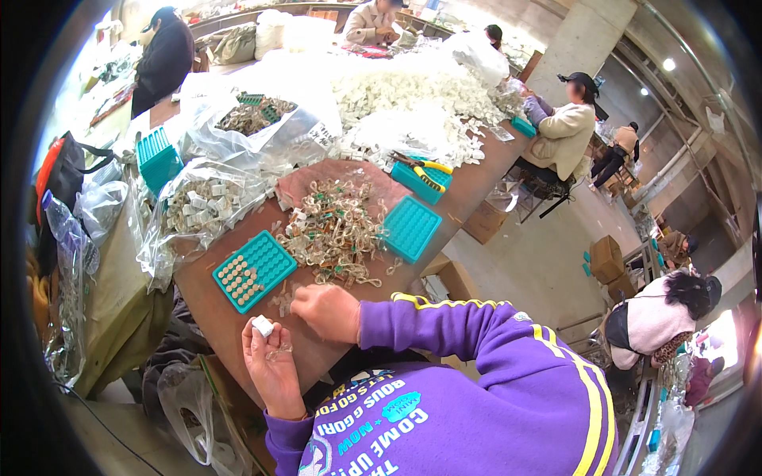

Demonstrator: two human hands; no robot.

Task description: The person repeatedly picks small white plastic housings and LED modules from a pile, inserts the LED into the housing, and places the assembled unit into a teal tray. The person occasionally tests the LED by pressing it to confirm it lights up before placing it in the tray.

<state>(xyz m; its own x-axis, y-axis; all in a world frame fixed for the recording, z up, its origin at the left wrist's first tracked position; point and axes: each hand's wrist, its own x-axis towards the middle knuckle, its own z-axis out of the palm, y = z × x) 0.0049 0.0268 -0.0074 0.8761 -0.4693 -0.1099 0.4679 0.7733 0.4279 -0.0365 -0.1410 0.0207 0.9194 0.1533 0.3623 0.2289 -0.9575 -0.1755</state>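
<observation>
My left hand (272, 366) is closed on a small white plastic block (263, 325), pinched between thumb and fingertips near the table's front edge. A bit of thin clear plastic lies against its fingers. Just to its right, my right hand (327, 312) is curled low over the table; its fingertips are hidden, so whatever they grip does not show. Small clear pieces (279, 302) lie beside its fingers. Beyond both hands sits a teal tray (274, 247) partly filled with round beige discs. A heap of short looped cables with green bits (333, 230) rests on a reddish sheet (381, 181).
A second teal tray (412, 229) lies right of the heap. Yellow-and-black pliers (432, 176) rest on another teal tray (414, 184). A clear bag of white blocks (208, 205) stands at left. White parts (405, 95) are piled behind. A co-worker (567, 131) sits at the far right.
</observation>
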